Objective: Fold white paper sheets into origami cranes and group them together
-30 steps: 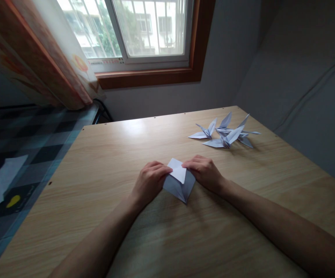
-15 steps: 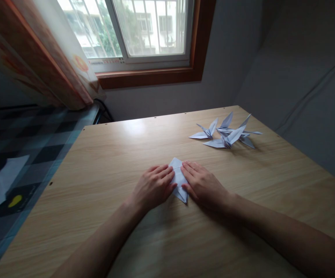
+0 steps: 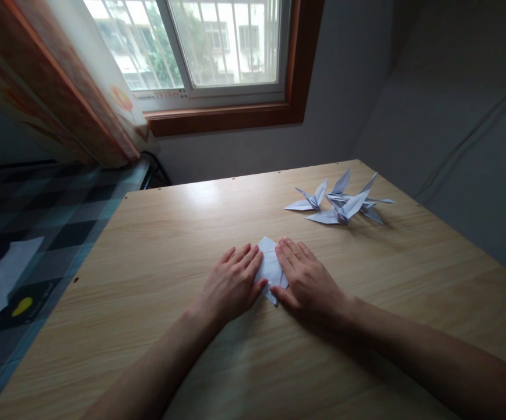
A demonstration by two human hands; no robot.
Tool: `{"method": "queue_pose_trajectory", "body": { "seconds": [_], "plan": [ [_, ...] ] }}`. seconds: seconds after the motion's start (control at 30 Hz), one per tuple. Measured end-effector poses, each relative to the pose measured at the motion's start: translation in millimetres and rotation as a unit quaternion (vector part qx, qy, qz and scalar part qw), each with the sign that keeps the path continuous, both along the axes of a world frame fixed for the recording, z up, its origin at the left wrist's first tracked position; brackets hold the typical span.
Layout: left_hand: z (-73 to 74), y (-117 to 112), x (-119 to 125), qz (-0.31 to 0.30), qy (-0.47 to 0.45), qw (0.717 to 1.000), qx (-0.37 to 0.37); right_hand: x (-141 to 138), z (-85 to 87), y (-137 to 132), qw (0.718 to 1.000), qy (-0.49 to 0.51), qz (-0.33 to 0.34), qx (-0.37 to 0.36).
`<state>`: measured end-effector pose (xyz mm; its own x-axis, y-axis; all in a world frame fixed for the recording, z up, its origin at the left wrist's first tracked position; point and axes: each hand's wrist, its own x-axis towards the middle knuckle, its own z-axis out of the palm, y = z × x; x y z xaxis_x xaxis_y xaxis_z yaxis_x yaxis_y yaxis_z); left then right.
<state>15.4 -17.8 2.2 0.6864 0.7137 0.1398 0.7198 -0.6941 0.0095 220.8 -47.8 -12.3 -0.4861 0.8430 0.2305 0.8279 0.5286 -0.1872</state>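
A small folded piece of white paper (image 3: 270,267) lies flat on the light wooden table (image 3: 157,251), near its middle. My left hand (image 3: 234,283) rests on the paper's left side with its fingers stretched out flat. My right hand (image 3: 306,278) lies on the paper's right side, fingers also extended and pressed down. Only a narrow strip of the paper shows between the two hands, with a point sticking out toward me.
Three folded paper cranes (image 3: 338,201) sit at the table's far right. A grey sofa (image 3: 475,134) borders the right edge. Left of the table is a checked bedcover (image 3: 21,245) with a white sheet on it. A window and curtain stand behind.
Both hands went from pinching the paper's upper flap to lying flat over it. The flap is now pressed down, and the hands have slid slightly closer together.
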Motion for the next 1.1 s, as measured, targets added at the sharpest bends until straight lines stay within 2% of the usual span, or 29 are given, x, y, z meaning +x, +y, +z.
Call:
{"method": "queue_pose_trajectory", "body": {
  "seconds": [0.13, 0.33, 0.53, 0.6, 0.77, 0.97, 1.1],
  "plan": [
    [-0.4, 0, 0, 0.01, 0.008, 1.0, 0.0, -1, 2.6, -2, 0.999, -0.005, 0.028, -0.015],
    [-2.2, 1, -1, 0.008, 0.002, 1.0, -0.005, 0, 1.2, -1, 0.999, -0.014, 0.004, -0.048],
    [-0.9, 0, -2, 0.009, 0.001, 1.0, -0.013, 4, -5.8, 4, 0.999, -0.002, -0.007, -0.042],
    [-0.5, 0, -2, 0.012, 0.002, 1.0, -0.019, 6, -8.9, 8, 0.999, 0.02, -0.018, -0.041],
    [-4.9, 2, -3, 0.01, -0.022, 1.0, -0.019, 13, -10.9, 18, 0.991, 0.087, -0.093, -0.039],
    [-11.0, 5, -4, 0.015, -0.024, 0.999, -0.027, 13, -7.7, 21, 0.98, 0.181, -0.055, -0.06],
    [-11.4, 5, -4, 0.026, -0.022, 0.999, -0.04, 12, -8.9, 22, 0.951, 0.294, -0.049, -0.083]
  ]
}}
